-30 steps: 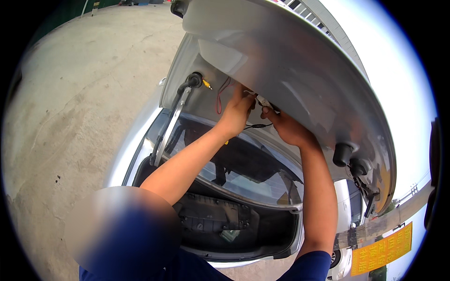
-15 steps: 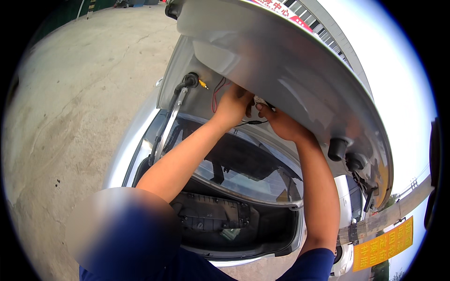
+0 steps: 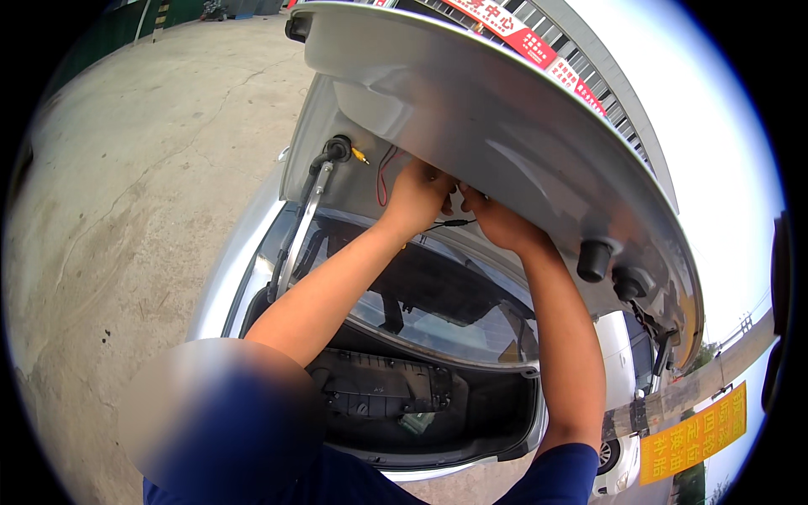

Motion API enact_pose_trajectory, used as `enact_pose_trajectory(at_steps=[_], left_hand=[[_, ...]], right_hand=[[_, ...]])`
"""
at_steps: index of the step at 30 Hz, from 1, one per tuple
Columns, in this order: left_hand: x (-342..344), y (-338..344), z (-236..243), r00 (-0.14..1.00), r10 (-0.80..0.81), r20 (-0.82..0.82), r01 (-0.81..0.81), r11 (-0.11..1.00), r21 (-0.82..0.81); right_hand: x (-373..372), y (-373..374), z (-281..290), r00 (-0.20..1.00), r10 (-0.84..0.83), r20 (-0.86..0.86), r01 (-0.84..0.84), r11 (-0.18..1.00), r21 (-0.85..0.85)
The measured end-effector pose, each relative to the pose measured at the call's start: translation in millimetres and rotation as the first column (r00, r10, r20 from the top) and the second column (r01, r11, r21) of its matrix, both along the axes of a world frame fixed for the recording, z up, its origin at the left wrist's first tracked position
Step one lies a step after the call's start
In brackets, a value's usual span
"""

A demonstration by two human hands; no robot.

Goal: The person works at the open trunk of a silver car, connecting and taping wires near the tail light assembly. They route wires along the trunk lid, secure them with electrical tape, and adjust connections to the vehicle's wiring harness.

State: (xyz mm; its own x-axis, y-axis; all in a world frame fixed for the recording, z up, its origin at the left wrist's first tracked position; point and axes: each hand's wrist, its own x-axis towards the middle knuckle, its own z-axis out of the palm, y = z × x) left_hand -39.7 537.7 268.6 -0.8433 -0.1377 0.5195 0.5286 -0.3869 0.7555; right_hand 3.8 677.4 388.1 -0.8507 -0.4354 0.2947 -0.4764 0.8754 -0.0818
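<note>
Both my hands are raised under the open silver trunk lid [image 3: 497, 126], close together at the edge of its inner panel. My left hand [image 3: 419, 199] has its fingers curled up behind that edge, so their tips are partly hidden. Beside it, my right hand [image 3: 498, 220] is closed, thumb and fingers pinched near the left fingertips. What they grip is too hidden to name. A thin black cable [image 3: 457, 223] with a small inline connector hangs just below the hands. Red and black wires [image 3: 383, 179] loop down left of my left hand. A yellow plug [image 3: 360, 156] dangles by a black rubber grommet [image 3: 338, 149].
A metal hinge arm [image 3: 310, 217] rises on the left. Below lie the rear window [image 3: 450, 290] and the open trunk [image 3: 488, 421]. Black rubber stops [image 3: 594, 261] stick out from the lid at right. A yellow sign [image 3: 694, 438] and a white car [image 3: 619, 463] stand beyond.
The whitish piece that showed between my fingertips is now out of sight. My right hand has shifted slightly left, closer to my left hand. The view has tilted a little.
</note>
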Motion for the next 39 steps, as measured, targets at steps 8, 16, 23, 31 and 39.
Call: enact_pose_trajectory(at_steps=[8, 16, 23, 31, 39], left_hand=[[13.5, -4.0, 13.8, 0.981, -0.162, 0.106, 0.129, 0.956, 0.265], [19.4, -3.8, 17.4, 0.964, -0.206, 0.17, 0.103, 0.874, 0.475], [23.0, -8.0, 19.5, 0.96, -0.219, 0.172, 0.118, 0.879, 0.463], [14.3, -1.6, 10.1, 0.914, -0.374, 0.156, 0.257, 0.833, 0.49], [21.0, 6.2, 8.0, 0.967, -0.23, 0.107, 0.17, 0.9, 0.402]], right_hand=[[-55.4, 42.2, -33.1, 0.903, 0.214, -0.373, -0.206, 0.977, 0.06], [-35.8, 1.7, -16.9, 0.99, 0.128, -0.057, -0.14, 0.938, -0.318], [-32.9, -4.1, -19.5, 0.991, 0.076, -0.112, -0.105, 0.953, -0.285], [11.8, -21.0, 26.2, 0.987, 0.058, 0.149, -0.01, 0.954, -0.301], [-34.0, 9.6, -3.8, 0.995, 0.006, -0.099, -0.039, 0.941, -0.336]])
